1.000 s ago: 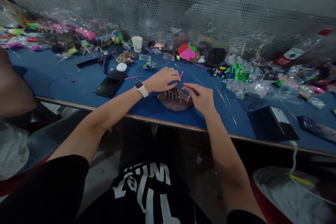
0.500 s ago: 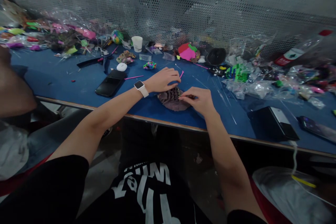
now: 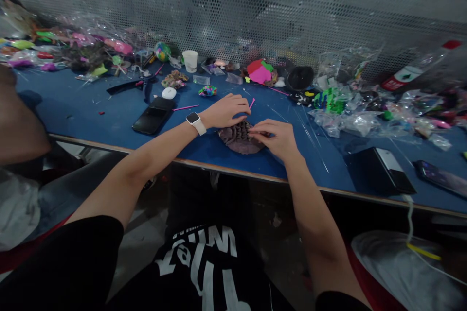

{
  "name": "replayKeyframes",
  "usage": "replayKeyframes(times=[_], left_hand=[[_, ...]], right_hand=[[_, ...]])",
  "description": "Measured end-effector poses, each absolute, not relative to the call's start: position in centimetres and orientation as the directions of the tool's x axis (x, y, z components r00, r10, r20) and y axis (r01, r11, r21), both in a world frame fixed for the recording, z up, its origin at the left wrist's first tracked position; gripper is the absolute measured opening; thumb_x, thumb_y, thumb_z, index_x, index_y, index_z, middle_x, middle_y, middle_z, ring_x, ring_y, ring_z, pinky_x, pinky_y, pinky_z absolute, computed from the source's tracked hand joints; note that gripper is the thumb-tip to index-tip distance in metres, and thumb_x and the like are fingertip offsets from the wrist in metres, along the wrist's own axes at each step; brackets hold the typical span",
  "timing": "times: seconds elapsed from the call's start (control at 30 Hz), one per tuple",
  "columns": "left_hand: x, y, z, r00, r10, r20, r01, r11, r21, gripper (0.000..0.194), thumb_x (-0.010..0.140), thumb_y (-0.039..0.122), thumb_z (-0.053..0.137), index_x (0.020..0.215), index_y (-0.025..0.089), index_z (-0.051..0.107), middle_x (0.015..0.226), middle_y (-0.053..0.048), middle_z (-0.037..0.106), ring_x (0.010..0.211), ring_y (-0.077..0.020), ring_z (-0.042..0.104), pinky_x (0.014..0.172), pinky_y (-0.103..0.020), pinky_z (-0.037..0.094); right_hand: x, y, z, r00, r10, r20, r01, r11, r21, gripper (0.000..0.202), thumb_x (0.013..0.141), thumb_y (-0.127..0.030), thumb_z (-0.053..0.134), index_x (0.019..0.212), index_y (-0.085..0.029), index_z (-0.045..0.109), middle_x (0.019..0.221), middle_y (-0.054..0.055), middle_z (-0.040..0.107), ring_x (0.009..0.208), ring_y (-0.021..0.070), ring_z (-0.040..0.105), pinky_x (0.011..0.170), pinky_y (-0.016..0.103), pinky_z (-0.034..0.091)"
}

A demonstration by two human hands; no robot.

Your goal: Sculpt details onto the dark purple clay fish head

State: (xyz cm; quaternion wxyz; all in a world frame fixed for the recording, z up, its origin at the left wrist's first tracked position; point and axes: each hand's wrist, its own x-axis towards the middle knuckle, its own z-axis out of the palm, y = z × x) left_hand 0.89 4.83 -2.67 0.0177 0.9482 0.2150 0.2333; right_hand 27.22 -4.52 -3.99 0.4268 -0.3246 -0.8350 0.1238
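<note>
A flat brown clay piece [image 3: 242, 143] with ridged, folded relief lies at the front edge of the blue table. My left hand [image 3: 228, 111], with a white-banded watch on its wrist, rests over the piece's upper left edge, fingers apart and bent downward, holding nothing visible. From the right, my right hand [image 3: 275, 137] reaches over the piece with thumb and forefinger pinched at its ridges. Whatever is between those fingertips is too small to make out. Just behind the hands lies a pink stick tool [image 3: 252, 103].
A black phone [image 3: 153, 115], a white case [image 3: 169, 93] and a multicoloured lump [image 3: 207, 91] lie to the left. Wrapped clay and plastic bags [image 3: 361, 121] crowd the right, near a black device [image 3: 383, 171]. A paper cup [image 3: 190, 61] stands behind. Another person's arm [image 3: 22, 121] is at far left.
My right hand's fingertips have shifted slightly upward over the ridges, and its fingers are a little more extended. My left hand stays in place.
</note>
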Motion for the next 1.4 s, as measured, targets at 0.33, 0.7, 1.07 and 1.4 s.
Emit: replayKeyframes(times=[0.33, 0.7, 1.07, 1.4], left_hand=[[0.87, 4.87, -2.65, 0.800, 0.422, 0.426, 0.401, -0.905, 0.142, 0.028, 0.116, 0.033, 0.056, 0.127, 0.021, 0.079, 0.130, -0.015, 0.080, 0.123, -0.0330, 0.068, 0.105, -0.050, 0.049], [0.95, 4.85, -2.71, 0.802, 0.415, 0.429, 0.401, -0.907, 0.127, 0.028, 0.116, 0.032, 0.056, 0.126, 0.021, 0.079, 0.129, -0.015, 0.080, 0.122, -0.0336, 0.069, 0.103, -0.050, 0.049], [1.00, 4.88, -2.73, 0.796, 0.420, 0.437, 0.391, -0.907, 0.159, 0.026, 0.115, 0.031, 0.057, 0.123, 0.022, 0.080, 0.128, -0.015, 0.080, 0.121, -0.0329, 0.068, 0.105, -0.051, 0.049], [0.97, 4.93, -2.84, 0.804, 0.411, 0.430, 0.393, -0.910, 0.135, 0.027, 0.116, 0.033, 0.056, 0.123, 0.021, 0.079, 0.128, -0.014, 0.080, 0.123, -0.0338, 0.069, 0.106, -0.052, 0.050]], right_hand=[[27.18, -4.51, -3.88, -0.383, 0.687, 0.618, 0.468, 0.721, -0.511, 0.021, 0.105, -0.048, 0.085, 0.099, -0.029, 0.092, 0.094, 0.004, 0.090, 0.067, 0.0199, 0.075, 0.068, 0.036, 0.063], [27.17, -4.60, -3.75, -0.359, 0.688, 0.630, 0.459, 0.718, -0.523, 0.021, 0.106, -0.047, 0.085, 0.098, -0.029, 0.092, 0.090, 0.003, 0.089, 0.065, 0.0199, 0.076, 0.069, 0.037, 0.063], [27.11, -4.57, -3.79, -0.405, 0.688, 0.602, 0.428, 0.725, -0.540, 0.025, 0.108, -0.052, 0.081, 0.102, -0.030, 0.092, 0.093, 0.004, 0.089, 0.066, 0.0199, 0.077, 0.070, 0.038, 0.066], [27.34, -4.61, -3.93, -0.433, 0.675, 0.597, 0.418, 0.737, -0.531, 0.015, 0.106, -0.044, 0.085, 0.106, -0.033, 0.094, 0.099, 0.003, 0.091, 0.068, 0.0199, 0.079, 0.073, 0.038, 0.068]])
